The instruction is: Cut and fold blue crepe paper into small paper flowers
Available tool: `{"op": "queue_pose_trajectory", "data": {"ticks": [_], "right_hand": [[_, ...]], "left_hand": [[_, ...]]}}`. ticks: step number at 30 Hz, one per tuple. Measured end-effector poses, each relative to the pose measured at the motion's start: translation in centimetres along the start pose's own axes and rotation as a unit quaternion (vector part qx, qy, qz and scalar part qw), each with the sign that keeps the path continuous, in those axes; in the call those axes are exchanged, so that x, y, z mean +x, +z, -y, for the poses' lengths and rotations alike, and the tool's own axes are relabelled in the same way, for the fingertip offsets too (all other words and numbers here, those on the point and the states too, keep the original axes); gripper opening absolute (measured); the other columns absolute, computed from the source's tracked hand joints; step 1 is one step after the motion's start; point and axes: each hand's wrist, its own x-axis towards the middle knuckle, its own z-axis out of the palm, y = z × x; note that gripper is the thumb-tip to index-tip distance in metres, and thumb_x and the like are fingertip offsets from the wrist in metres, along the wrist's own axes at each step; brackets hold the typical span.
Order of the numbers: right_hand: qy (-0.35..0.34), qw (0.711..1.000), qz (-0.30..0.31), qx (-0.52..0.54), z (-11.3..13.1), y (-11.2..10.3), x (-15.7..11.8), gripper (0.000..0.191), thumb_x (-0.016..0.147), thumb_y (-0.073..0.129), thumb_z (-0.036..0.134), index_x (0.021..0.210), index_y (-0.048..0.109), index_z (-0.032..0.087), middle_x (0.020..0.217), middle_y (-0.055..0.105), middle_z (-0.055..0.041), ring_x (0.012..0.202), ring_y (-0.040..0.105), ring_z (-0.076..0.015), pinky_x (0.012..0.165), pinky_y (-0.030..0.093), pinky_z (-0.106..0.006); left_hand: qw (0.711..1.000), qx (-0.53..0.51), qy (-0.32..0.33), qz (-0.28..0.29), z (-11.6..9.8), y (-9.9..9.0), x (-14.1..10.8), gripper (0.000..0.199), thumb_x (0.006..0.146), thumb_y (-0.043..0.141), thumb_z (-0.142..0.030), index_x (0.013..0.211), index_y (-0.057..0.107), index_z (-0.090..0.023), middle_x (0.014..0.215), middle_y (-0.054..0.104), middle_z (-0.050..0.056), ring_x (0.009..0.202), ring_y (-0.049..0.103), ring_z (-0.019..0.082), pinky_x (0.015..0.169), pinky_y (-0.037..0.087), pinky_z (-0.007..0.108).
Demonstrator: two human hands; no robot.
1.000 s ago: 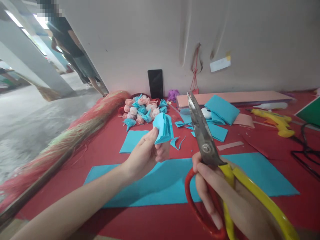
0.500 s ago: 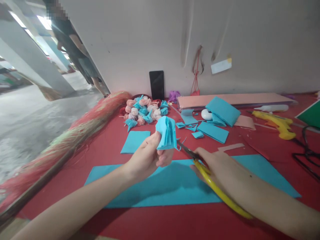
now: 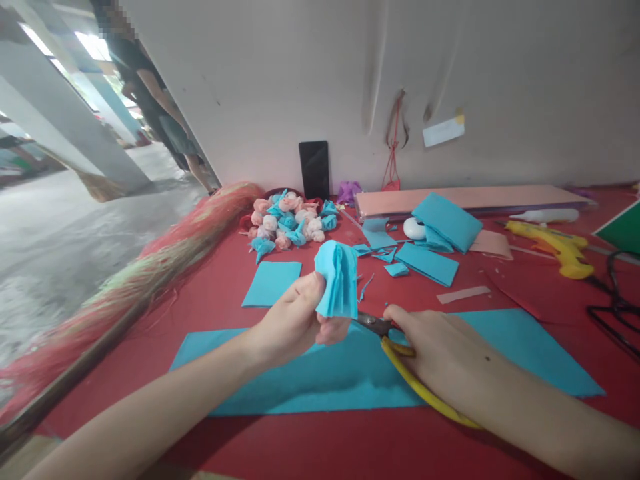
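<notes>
My left hand [image 3: 300, 310] pinches a folded stack of blue crepe paper [image 3: 337, 280], its top edge rounded and its layers fanned on the right side. In my right hand [image 3: 430, 347] are scissors with yellow handles [image 3: 420, 390]. Their blades point left at the lower right corner of the stack, and the tips are hidden behind it. Beneath both hands lies a long blue paper sheet [image 3: 310, 383]. A smaller blue square [image 3: 270, 283] rests beyond my left wrist.
Paper roses [image 3: 290, 220] in blue, pink and white are heaped at the back, near a phone [image 3: 315, 169] leaning on the wall. Blue folded pieces [image 3: 427, 263] and scraps lie right of centre. A yellow glue gun [image 3: 555, 247] is at right. A person [image 3: 155, 93] stands far left.
The scissors have moved left and down, bringing the blades up to and behind the stack. My left hand and the paper have shifted slightly down.
</notes>
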Motion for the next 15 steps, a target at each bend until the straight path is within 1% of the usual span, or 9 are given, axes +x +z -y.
{"op": "queue_pose_trajectory", "data": {"ticks": [2, 3, 5, 6, 9, 11, 12, 13, 15], "right_hand": [[0.003, 1.0, -0.006, 0.031, 0.2, 0.0, 0.3, 0.004, 0.077, 0.052, 0.017, 0.08, 0.052, 0.018, 0.055, 0.05, 0.0003, 0.046, 0.04, -0.012, 0.045, 0.013, -0.026], [0.003, 0.997, -0.012, 0.082, 0.3, 0.0, 0.4, 0.004, 0.079, 0.052, 0.019, 0.082, 0.052, 0.019, 0.054, 0.049, 0.0015, 0.045, 0.039, -0.0108, 0.044, 0.015, -0.024], [-0.001, 0.977, -0.031, 0.212, 0.8, -0.2, 0.7, 0.008, 0.082, 0.051, 0.026, 0.088, 0.052, 0.02, 0.054, 0.048, 0.004, 0.042, 0.038, -0.0085, 0.041, 0.019, -0.022], [0.0, 0.959, -0.042, 0.282, 1.1, -0.3, 0.7, 0.012, 0.084, 0.05, 0.03, 0.092, 0.051, 0.021, 0.054, 0.047, 0.0051, 0.04, 0.037, -0.0076, 0.039, 0.021, -0.02], [0.019, 0.878, -0.083, 0.47, 2.1, -1.3, 0.7, 0.024, 0.08, 0.058, 0.039, 0.093, 0.048, 0.022, 0.058, 0.046, 0.0069, 0.04, 0.04, -0.006, 0.037, 0.031, -0.017], [0.018, 0.808, -0.116, 0.577, 2.3, -2.0, 0.4, 0.031, 0.074, 0.067, 0.037, 0.093, 0.047, 0.023, 0.063, 0.049, 0.0071, 0.042, 0.043, -0.0048, 0.038, 0.036, -0.015], [0.012, 0.781, -0.121, 0.613, 2.3, -2.3, 0.2, 0.033, 0.072, 0.071, 0.035, 0.093, 0.047, 0.024, 0.065, 0.052, 0.0071, 0.043, 0.044, -0.0041, 0.038, 0.037, -0.014], [0.007, 0.766, -0.117, 0.632, 2.3, -2.5, -0.1, 0.033, 0.072, 0.072, 0.034, 0.093, 0.049, 0.025, 0.067, 0.054, 0.0068, 0.043, 0.044, -0.0033, 0.038, 0.037, -0.013], [0.005, 0.744, -0.086, 0.663, 2.0, -2.7, -0.6, 0.03, 0.072, 0.073, 0.037, 0.09, 0.054, 0.024, 0.066, 0.055, 0.006, 0.042, 0.042, -0.0023, 0.038, 0.037, -0.011]], "left_hand": [[1.0, 0.0, -0.004, -0.01, 0.0, 0.0, -0.1, 0.042, 0.084, 0.057, -0.029, 0.05, 0.035, -0.015, 0.04, 0.033, -0.007, 0.036, 0.03, 0.004, 0.042, 0.031, 0.015], [1.0, 0.0, -0.007, -0.02, 0.1, 0.1, -0.1, 0.042, 0.084, 0.056, -0.03, 0.051, 0.035, -0.015, 0.04, 0.033, -0.007, 0.037, 0.03, 0.004, 0.042, 0.031, 0.015], [0.999, 0.001, -0.01, -0.046, 0.2, 0.2, -0.3, 0.043, 0.086, 0.053, -0.032, 0.051, 0.035, -0.015, 0.041, 0.033, -0.006, 0.037, 0.03, 0.004, 0.042, 0.03, 0.015], [0.998, 0.003, -0.011, -0.058, 0.2, 0.3, -0.4, 0.044, 0.087, 0.051, -0.034, 0.051, 0.036, -0.015, 0.041, 0.034, -0.006, 0.038, 0.031, 0.005, 0.042, 0.03, 0.015], [0.997, 0.0, -0.013, -0.079, 0.4, 0.9, -0.8, 0.047, 0.087, 0.051, -0.039, 0.05, 0.036, -0.015, 0.042, 0.034, -0.006, 0.039, 0.031, 0.004, 0.042, 0.03, 0.015], [0.996, -0.011, -0.029, -0.086, 0.5, 1.3, -1.0, 0.047, 0.086, 0.052, -0.042, 0.051, 0.037, -0.015, 0.042, 0.033, -0.006, 0.039, 0.03, 0.004, 0.042, 0.029, 0.015], [0.995, -0.016, -0.039, -0.087, 0.6, 1.5, -1.2, 0.047, 0.086, 0.052, -0.042, 0.051, 0.037, -0.015, 0.041, 0.032, -0.006, 0.038, 0.029, 0.004, 0.042, 0.029, 0.014], [0.995, -0.018, -0.05, -0.085, 0.6, 1.7, -1.3, 0.048, 0.086, 0.052, -0.042, 0.051, 0.036, -0.015, 0.041, 0.031, -0.007, 0.038, 0.028, 0.003, 0.041, 0.028, 0.014], [0.995, -0.014, -0.066, -0.075, 0.7, 2.0, -1.4, 0.048, 0.085, 0.053, -0.043, 0.05, 0.037, -0.014, 0.041, 0.03, -0.007, 0.038, 0.027, 0.003, 0.04, 0.027, 0.013]]}}
